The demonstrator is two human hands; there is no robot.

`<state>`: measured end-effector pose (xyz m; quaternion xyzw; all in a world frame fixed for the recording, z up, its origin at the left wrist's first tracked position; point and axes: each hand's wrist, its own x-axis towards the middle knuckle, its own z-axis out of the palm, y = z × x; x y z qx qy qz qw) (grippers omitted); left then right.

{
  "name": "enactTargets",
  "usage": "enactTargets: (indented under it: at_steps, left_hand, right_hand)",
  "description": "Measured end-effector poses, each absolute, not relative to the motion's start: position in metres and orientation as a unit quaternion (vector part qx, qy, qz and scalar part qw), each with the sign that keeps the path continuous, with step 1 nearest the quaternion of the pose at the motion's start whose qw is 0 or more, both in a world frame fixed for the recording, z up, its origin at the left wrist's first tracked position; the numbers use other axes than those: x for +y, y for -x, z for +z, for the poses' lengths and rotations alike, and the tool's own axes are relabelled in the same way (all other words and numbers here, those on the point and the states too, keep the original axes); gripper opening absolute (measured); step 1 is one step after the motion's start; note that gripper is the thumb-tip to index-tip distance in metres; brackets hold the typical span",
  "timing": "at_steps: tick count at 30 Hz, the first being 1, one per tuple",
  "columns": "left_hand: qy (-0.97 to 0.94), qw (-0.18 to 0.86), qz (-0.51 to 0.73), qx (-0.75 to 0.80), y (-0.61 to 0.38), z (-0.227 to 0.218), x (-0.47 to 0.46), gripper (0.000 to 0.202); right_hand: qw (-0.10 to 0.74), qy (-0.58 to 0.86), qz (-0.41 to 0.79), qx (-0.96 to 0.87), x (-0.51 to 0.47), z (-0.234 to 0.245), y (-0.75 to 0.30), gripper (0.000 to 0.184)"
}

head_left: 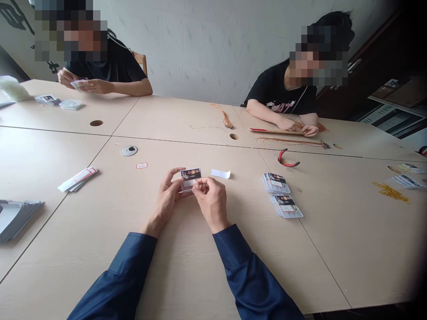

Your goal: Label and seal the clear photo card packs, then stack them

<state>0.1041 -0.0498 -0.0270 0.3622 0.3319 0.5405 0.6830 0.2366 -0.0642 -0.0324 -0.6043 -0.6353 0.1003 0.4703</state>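
Observation:
My left hand [167, 192] is closed on a small flat card pack [191, 173], held tilted up just over the table. The pack has a black printed top with orange and white lettering, and its lower half looks clear. Across its front lies a white label [189, 182] with a red border. My right hand [213, 198] pinches at the right end of this label, thumb and forefinger together; the fingertips hide that corner. Just beyond the right hand lies a curled white paper strip [220, 174]. Two stacks of similar packs, a far one [276, 183] and a near one [286, 206], stand to the right.
A loose red-bordered label [142, 166], a round metal cap [128, 150] and label strips [78, 179] lie leftward, with a paper stack [22, 220]. Red-handled pliers [287, 159] lie beyond the packs. Across the table, one person handles small packs, another orange cords [225, 118].

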Motion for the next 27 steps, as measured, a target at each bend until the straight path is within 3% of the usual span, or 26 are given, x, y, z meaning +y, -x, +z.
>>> enactTargets:
  at_steps: [27]
  left_hand:
    - [-0.366,0.687,0.535,0.329,-0.1045,-0.0259,-0.0502,0.037]
  right_hand:
    - [0.467,0.623,0.079,-0.622,-0.0639,-0.0333,-0.2346,0.01]
